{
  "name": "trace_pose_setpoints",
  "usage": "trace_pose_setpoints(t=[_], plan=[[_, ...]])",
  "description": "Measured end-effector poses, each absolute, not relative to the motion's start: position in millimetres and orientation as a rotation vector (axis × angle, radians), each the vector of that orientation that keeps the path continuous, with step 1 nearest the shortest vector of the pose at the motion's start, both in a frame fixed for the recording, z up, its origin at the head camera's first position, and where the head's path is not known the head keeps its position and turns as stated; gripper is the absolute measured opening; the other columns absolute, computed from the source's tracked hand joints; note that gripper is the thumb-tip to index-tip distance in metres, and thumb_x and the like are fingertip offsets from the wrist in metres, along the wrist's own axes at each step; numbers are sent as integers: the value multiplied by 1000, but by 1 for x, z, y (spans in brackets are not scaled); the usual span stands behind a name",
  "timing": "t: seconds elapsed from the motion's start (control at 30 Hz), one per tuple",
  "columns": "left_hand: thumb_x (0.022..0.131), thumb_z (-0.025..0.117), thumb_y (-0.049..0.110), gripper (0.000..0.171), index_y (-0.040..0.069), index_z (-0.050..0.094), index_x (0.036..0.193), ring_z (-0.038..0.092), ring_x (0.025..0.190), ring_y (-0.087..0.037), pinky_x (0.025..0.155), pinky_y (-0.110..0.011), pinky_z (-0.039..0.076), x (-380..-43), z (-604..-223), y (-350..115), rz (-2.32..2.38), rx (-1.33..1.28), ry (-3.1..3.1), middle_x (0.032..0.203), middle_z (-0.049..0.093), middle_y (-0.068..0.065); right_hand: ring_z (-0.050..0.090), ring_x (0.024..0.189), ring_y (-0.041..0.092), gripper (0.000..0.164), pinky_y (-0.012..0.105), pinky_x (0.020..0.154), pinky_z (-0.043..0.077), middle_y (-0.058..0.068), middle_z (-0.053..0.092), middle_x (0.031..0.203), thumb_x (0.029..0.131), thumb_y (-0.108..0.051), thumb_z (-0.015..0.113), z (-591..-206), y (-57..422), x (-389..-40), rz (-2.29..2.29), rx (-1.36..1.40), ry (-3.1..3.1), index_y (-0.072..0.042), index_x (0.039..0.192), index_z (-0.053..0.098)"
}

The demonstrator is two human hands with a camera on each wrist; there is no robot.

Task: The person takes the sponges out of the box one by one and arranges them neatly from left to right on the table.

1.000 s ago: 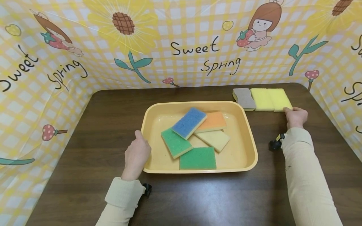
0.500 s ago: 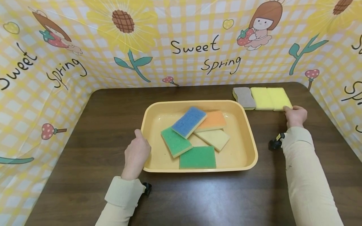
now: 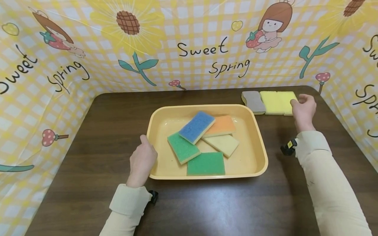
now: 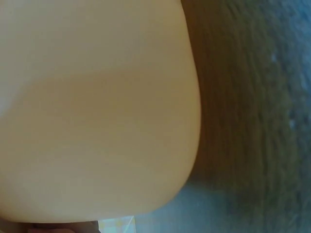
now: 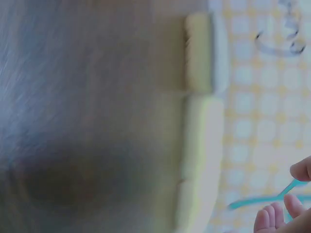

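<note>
My left hand (image 3: pixel 143 160) grips the left rim of a yellow plastic tray (image 3: pixel 249 147); the fingers beneath the rim are hidden. The left wrist view is mostly the tray's outer wall (image 4: pixel 107 126). In the tray lie a blue sponge (image 3: pixel 197 127), an orange sponge (image 3: pixel 220 125), a cream sponge (image 3: pixel 222 145) and two green sponges (image 3: pixel 183 147), partly overlapping. My right hand (image 3: pixel 305 109), loosely curled and holding nothing, is raised beside the right-hand yellow sponge (image 3: pixel 284 103). Thumb and fingers (image 5: pixel 276 216) stand apart in the right wrist view.
Another yellow sponge (image 3: pixel 269 102) and a grey-topped sponge (image 3: pixel 255 102) continue the row along the back right of the dark wooden table (image 3: pixel 118 121). A patterned cloth (image 3: pixel 200 19) rises behind the table and at both sides.
My right hand has come off the near corner of the right-hand yellow sponge and moved up and away. The left hand, the tray and the sponges stay in place.
</note>
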State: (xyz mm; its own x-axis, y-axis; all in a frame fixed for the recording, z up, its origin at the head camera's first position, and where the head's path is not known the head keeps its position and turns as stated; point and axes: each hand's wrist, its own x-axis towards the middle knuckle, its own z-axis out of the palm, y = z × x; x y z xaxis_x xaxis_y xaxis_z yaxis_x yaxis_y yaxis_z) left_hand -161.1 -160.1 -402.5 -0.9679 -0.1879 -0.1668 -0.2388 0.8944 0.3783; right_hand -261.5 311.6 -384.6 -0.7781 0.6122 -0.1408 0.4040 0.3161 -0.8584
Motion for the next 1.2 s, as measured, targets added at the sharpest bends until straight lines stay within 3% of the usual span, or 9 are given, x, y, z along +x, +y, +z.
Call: trace_pose_setpoints(t=[0.3,0.53,0.67,0.8,1.2], plan=[[98,32,14,25,-4,30,115,57,57,-29,45,-38,38,-163,-402,-161,588,-348,2918,73,59,-21,42,87,-2,46,15,75,38,-7,46,99,94,-23,52,-353,259,-246,1404,-441,-2602,0,134,46],[98,32,15,26,-4,29,116,58,60,-32,47,-39,39,-164,-402,-161,595,-363,2906,77,60,-23,51,96,17,40,17,76,39,15,54,109,95,-17,51,-348,220,-233,1369,-66,-2807,4,129,50],[98,32,15,26,-3,30,116,58,60,-32,47,-39,39,-164,-403,-161,597,-361,2910,77,60,-24,56,103,31,35,31,83,45,23,57,112,96,-16,52,-355,206,-227,1296,73,-2936,6,124,53],[98,32,15,27,-3,29,118,58,61,-31,47,-39,39,-165,-403,-161,591,-370,2896,78,61,-23,56,106,35,33,45,91,45,24,59,114,95,-15,55,-368,196,-224,1256,176,-3027,6,121,55],[99,32,14,27,-5,29,118,55,55,-27,44,-35,36,-162,-403,-160,611,-347,2912,72,57,-19,54,112,46,49,51,95,45,31,48,129,90,-15,64,-393,181,-226,1190,281,-3112,7,130,48]])
